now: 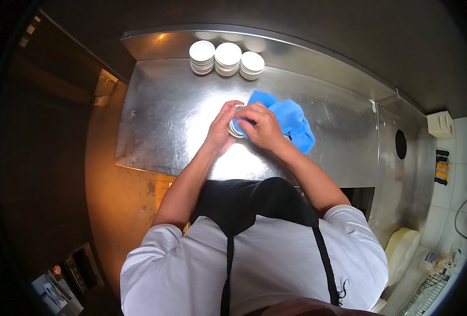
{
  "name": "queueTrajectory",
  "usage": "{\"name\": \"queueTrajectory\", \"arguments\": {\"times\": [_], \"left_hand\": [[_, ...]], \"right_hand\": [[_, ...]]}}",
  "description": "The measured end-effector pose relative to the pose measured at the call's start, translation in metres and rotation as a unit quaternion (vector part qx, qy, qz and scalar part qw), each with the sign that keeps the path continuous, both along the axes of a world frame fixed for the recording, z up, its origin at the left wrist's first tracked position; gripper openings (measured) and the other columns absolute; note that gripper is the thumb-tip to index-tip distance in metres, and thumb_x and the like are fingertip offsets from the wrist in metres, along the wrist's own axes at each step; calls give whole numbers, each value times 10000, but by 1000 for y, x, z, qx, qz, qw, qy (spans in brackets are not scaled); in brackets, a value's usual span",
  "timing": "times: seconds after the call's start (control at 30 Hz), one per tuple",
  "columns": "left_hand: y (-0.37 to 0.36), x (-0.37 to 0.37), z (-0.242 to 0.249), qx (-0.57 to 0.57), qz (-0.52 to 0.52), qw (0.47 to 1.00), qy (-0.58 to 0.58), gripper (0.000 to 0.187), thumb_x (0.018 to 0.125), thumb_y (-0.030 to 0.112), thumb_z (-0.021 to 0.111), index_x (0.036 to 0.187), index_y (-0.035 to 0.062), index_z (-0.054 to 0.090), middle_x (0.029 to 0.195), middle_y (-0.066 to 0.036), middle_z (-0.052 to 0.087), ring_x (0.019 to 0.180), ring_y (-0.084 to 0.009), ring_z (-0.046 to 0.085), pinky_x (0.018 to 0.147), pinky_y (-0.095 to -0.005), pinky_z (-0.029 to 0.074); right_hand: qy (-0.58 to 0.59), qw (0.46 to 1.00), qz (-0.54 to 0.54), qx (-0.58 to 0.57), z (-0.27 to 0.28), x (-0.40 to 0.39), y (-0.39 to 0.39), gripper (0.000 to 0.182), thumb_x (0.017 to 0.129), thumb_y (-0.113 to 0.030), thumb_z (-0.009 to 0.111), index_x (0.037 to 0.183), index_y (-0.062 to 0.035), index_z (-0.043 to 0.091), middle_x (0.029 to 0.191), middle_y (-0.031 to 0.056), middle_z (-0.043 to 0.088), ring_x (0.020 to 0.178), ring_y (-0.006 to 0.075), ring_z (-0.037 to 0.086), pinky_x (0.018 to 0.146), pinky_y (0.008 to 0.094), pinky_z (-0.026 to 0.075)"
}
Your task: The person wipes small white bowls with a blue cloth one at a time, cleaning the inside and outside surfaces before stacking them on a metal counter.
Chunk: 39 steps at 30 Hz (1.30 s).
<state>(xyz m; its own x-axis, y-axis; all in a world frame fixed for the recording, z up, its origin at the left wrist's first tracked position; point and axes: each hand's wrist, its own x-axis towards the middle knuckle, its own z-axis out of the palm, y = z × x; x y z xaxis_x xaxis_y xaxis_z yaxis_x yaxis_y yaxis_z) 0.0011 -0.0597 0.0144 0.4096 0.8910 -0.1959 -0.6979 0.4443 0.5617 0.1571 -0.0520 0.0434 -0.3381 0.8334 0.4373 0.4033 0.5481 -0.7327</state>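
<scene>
My left hand [222, 129] is wrapped round the left side of a small stack of white dishes [236, 132] above the steel counter. Over the top of that stack, my right hand [261, 125] presses part of a blue cloth [290, 117] with bent fingers. The rest of the cloth spreads out to the right of my right hand, bunched on the counter. How many dishes I hold is hidden by my fingers.
Three stacks of white dishes [227, 59] stand at the back of the steel counter [159, 116], near its raised rear edge. To the right is a steel surface with a dark round hole [401, 144]. A white box [440, 125] sits farther right.
</scene>
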Motion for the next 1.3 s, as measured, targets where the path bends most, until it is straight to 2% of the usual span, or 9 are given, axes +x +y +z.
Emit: {"name": "queueTrajectory", "arguments": {"times": [0.17, 0.27, 0.47, 0.67, 0.87, 0.97, 1.1, 1.2, 1.3], "left_hand": [[4, 1, 1, 43, 54, 997, 39, 317, 984, 256, 569, 1248, 112, 466, 1083, -57, 598, 990, -149, 613, 845, -321, 534], [4, -3, -7, 54, 56, 996, 32, 331, 980, 270, 584, 1246, 113, 463, 1072, -46, 592, 963, -137, 607, 821, -305, 534], [2, 12, -9, 52, 57, 996, 49, 330, 983, 321, 570, 1226, 124, 466, 1103, -67, 594, 1031, -165, 607, 913, -345, 527], [10, -1, -9, 62, 83, 991, 81, 302, 996, 321, 541, 1213, 123, 474, 1092, -70, 601, 999, -176, 622, 866, -349, 547], [7, 4, 15, 46, 15, 998, 27, 243, 1034, 304, 449, 1196, 124, 464, 1074, -60, 586, 958, -184, 628, 764, -364, 565], [16, 14, -15, 94, 65, 987, 113, 230, 1048, 289, 411, 1198, 122, 461, 1065, -58, 582, 931, -170, 623, 704, -376, 576], [9, 8, 11, 52, 27, 996, 70, 241, 1050, 293, 414, 1198, 112, 475, 1078, -61, 586, 940, -155, 613, 671, -365, 576], [3, 3, 35, 7, 18, 999, 51, 240, 1035, 286, 466, 1190, 104, 498, 1021, -46, 591, 857, -130, 611, 648, -304, 554], [3, -2, 11, 48, 9, 989, 139, 257, 1005, 305, 529, 1189, 125, 522, 995, -39, 603, 811, -122, 608, 623, -284, 549]], "right_hand": [[-68, 988, -119, 73, -6, -8, 3, 135, 750, 7, 703, 879, -32, 690, 865, 100, 646, 835, 294, 614, 733, 378, 499], [-16, 999, 26, -37, 2, -2, -2, 150, 755, 5, 693, 895, -49, 699, 878, 100, 630, 866, 308, 595, 763, 402, 485], [22, 980, -165, 109, -13, -13, 5, 133, 763, 18, 691, 886, -32, 702, 877, 122, 649, 819, 292, 625, 718, 367, 505], [64, 993, -65, -75, -14, -5, -13, 130, 831, -54, 700, 958, -30, 695, 932, 138, 647, 840, 300, 636, 738, 366, 513], [274, 901, -131, -309, -13, -2, -3, 331, 828, -138, 738, 1116, -17, 628, 1025, 157, 655, 894, 275, 661, 794, 350, 522], [29, 991, -132, 11, -40, 0, 4, 351, 869, -128, 721, 1172, 2, 598, 978, 80, 655, 821, 143, 645, 639, 285, 535], [224, 903, -183, -318, -12, -12, -6, 257, 848, -78, 713, 1076, -13, 614, 943, 61, 683, 778, 131, 633, 696, 282, 513], [181, 950, -199, -156, -25, -4, -1, 215, 803, -31, 688, 1009, -12, 633, 844, 136, 674, 764, 285, 675, 672, 364, 531], [129, 961, -235, -73, -30, 7, 8, 163, 787, 9, 636, 948, -14, 638, 853, 155, 667, 761, 295, 666, 664, 389, 528]]}}
